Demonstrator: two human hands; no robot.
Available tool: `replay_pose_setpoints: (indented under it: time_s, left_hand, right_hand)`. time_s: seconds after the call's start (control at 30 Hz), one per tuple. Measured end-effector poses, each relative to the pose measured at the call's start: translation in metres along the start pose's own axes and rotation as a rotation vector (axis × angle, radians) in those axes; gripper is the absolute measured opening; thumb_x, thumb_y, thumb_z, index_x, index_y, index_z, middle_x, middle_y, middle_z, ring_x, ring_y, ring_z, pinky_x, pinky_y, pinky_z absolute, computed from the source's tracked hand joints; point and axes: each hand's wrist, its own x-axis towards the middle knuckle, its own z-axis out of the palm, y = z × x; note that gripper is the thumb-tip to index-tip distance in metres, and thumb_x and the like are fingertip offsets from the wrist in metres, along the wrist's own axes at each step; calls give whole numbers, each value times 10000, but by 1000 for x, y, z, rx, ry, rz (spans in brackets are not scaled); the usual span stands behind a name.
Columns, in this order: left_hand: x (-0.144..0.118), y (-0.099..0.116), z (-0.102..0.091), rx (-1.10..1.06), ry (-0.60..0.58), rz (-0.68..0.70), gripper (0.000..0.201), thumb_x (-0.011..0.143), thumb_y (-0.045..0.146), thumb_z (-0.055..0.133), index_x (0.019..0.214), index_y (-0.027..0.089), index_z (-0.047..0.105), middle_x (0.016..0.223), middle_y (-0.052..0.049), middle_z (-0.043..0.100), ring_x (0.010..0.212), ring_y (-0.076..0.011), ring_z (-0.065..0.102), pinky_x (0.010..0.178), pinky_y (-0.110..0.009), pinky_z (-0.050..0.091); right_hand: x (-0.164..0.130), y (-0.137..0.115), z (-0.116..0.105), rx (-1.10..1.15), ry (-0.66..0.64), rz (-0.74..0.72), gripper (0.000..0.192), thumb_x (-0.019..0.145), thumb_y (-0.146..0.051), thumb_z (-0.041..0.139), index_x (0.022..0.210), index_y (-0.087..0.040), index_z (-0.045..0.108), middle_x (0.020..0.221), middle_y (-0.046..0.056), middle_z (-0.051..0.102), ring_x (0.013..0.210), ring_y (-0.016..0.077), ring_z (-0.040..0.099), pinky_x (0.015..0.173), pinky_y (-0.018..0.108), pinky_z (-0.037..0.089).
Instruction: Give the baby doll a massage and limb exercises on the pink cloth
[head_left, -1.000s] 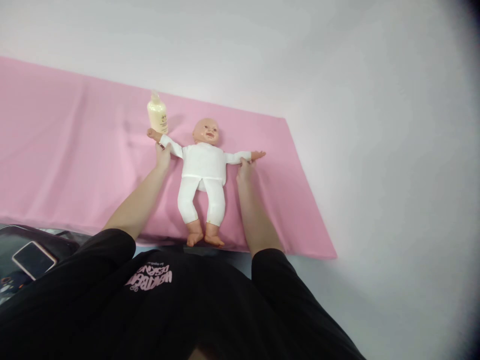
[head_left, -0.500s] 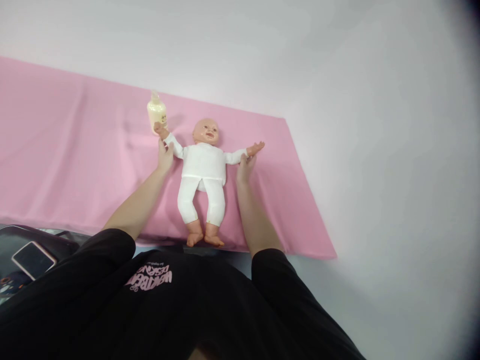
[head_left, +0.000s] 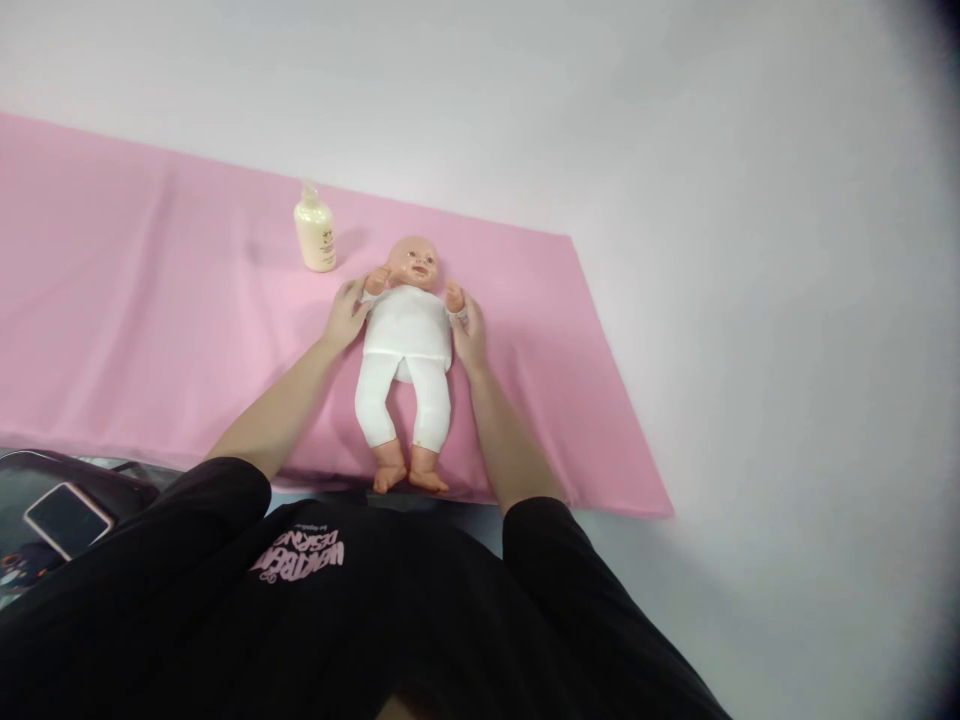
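A baby doll (head_left: 407, 345) in a white suit lies on its back on a pink cloth (head_left: 150, 330), feet toward me. My left hand (head_left: 346, 314) grips the doll's arm on the left side, and my right hand (head_left: 469, 332) grips the arm on the right side. Both doll arms are folded in, with the small hands up near the doll's chin. A cream lotion bottle (head_left: 315, 229) stands upright on the cloth, up and left of the doll's head.
The pink cloth covers a white surface (head_left: 750, 300) that extends far and right. A phone (head_left: 66, 517) lies on a dark object at the lower left. My black shirt fills the bottom of the view.
The doll's arms were spread wide to the sides; both my hands have brought them inward and folded them up toward its chest and chin.
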Motion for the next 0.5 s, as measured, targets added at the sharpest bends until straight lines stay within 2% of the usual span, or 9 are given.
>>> replay_pose_setpoints:
  time_s: [0.1, 0.17, 0.27, 0.5]
  left_hand:
    - [0, 0, 3, 61, -86, 18, 626, 1071, 603, 604, 1564, 227, 684, 1480, -195, 694, 1423, -390, 622, 1330, -628, 430]
    - [0, -2, 6, 88, -126, 33, 553, 1054, 488, 613, 1537, 239, 719, 1500, -181, 684, 1441, -379, 604, 1333, -631, 424]
    - [0, -9, 8, 103, -130, 48, 529, 1024, 373, 608, 1525, 260, 739, 1512, -165, 678, 1460, -369, 587, 1337, -628, 421]
    - [1, -15, 9, 139, -159, 41, 577, 1005, 292, 588, 1563, 217, 713, 1547, -197, 649, 1482, -384, 587, 1345, -627, 417]
  right_hand:
    - [1, 1, 4, -21, -2, 40, 481, 1069, -414, 551, 1502, -280, 710, 1628, 124, 702, 1570, 311, 606, 1448, 623, 375]
    - [2, 3, 7, -33, -15, 18, 455, 1051, -344, 544, 1454, -303, 751, 1592, 92, 727, 1555, 296, 615, 1456, 614, 365]
    - [2, 6, 9, -45, -9, -20, 460, 1052, -295, 526, 1441, -321, 771, 1566, 70, 739, 1540, 275, 621, 1449, 594, 385]
    - [1, 9, 8, -50, -28, -11, 498, 1031, -230, 524, 1458, -302, 770, 1588, 85, 723, 1552, 281, 612, 1466, 599, 350]
